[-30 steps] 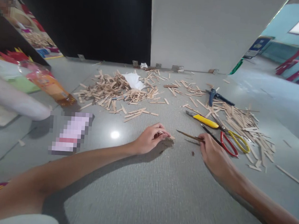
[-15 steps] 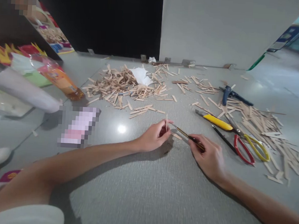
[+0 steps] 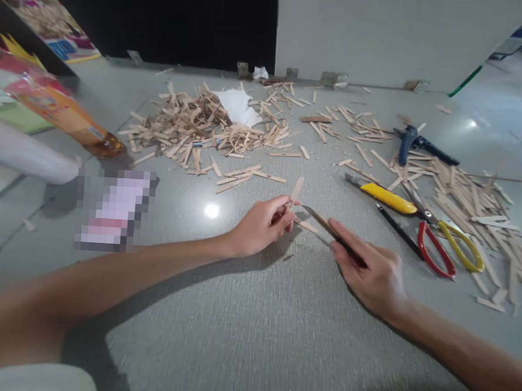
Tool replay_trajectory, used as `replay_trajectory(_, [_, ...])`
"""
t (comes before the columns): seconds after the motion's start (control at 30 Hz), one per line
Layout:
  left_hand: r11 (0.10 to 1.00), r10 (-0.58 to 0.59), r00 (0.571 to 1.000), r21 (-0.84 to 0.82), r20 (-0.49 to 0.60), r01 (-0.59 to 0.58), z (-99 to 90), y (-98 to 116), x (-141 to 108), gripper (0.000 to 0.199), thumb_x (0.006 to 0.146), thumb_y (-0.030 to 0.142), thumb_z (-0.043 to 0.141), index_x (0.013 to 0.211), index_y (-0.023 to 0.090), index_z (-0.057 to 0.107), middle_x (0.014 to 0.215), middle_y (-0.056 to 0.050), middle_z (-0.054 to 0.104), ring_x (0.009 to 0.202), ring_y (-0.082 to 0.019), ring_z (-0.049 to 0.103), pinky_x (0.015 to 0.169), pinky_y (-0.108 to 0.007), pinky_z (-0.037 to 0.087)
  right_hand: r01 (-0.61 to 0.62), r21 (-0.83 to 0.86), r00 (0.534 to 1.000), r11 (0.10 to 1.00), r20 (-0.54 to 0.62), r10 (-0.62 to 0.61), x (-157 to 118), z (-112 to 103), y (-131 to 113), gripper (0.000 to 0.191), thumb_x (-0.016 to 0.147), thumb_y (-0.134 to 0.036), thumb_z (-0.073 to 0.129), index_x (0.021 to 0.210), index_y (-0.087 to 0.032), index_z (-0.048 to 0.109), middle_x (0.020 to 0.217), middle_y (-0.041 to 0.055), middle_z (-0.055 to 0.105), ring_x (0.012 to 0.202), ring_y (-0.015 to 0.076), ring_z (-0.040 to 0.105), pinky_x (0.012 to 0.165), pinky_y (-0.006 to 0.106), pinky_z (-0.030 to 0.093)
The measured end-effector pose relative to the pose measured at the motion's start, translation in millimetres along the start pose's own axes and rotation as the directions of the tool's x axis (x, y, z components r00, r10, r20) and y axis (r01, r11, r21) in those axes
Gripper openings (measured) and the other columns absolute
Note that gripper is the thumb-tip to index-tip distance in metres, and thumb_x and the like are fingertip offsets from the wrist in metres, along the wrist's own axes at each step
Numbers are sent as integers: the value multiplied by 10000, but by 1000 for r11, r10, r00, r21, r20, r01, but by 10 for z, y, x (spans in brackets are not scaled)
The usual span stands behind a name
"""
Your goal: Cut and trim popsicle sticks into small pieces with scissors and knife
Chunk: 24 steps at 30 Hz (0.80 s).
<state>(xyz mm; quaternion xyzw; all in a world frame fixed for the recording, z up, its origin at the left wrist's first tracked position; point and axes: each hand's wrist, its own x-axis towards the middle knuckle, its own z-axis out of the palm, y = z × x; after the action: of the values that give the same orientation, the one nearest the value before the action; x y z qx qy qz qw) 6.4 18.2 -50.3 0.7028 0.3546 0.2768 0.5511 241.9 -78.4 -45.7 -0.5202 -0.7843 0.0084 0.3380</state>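
Observation:
Between the fingertips of my left hand [image 3: 259,228] is a short, flat wooden craft stick [image 3: 297,188], its pale upper end slanting up above the fingers. My right hand [image 3: 371,273] is wrapped round a slim craft knife [image 3: 323,222] with a dark and gold handle. Its narrow tip points left toward the craft stick, close to my left fingers; whether they touch I cannot tell. Another stick piece [image 3: 307,225] lies just below and right of my left fingertips. Small dark shavings [image 3: 288,257] are on the grey surface beneath.
Heaped stick pieces [image 3: 181,126] with a white tissue [image 3: 238,107] lie at the back. To the right are a yellow cutter [image 3: 389,198], scissors [image 3: 436,253], a black pen-like tool [image 3: 398,230], blue clippers [image 3: 408,145] and more sticks [image 3: 473,202]. A bottle [image 3: 62,112] lies left, near another person's limb.
The craft stick in my left hand has turned from edge-on to showing its flat face, tilting right. The knife in my right hand has turned slightly. The whole view has shifted.

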Motion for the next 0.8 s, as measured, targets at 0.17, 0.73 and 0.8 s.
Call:
replay_trajectory(0.17, [997,10,1000,72,-13,-9,3,24,-12,412,1083,488,558,814,184,627,635,14,644,442,-81,484,448,-202,370,5,-50,998,999,67,-1,-39,-6,19,393,1106,-215,522,1404,-170,774,847,56,878,420,99,609,496,217,559])
replay_trajectory(0.73, [984,36,999,176,12,-37,-13,94,-3,452,1062,325,551,627,208,511,478,59,493,423,-93,438,464,-225,307,150,-108,984,983,112,-138,-33,8,45,421,1148,-179,479,1515,-139,680,682,-13,765,465,91,579,479,203,476])
replay_trajectory(0.8, [983,30,999,179,22,-33,-17,96,2,447,1062,330,553,634,208,518,480,59,506,418,-93,442,463,-225,310,181,-165,979,969,120,-163,-38,12,38,412,1151,-173,473,1494,-129,698,645,-22,733,457,89,557,492,202,476])
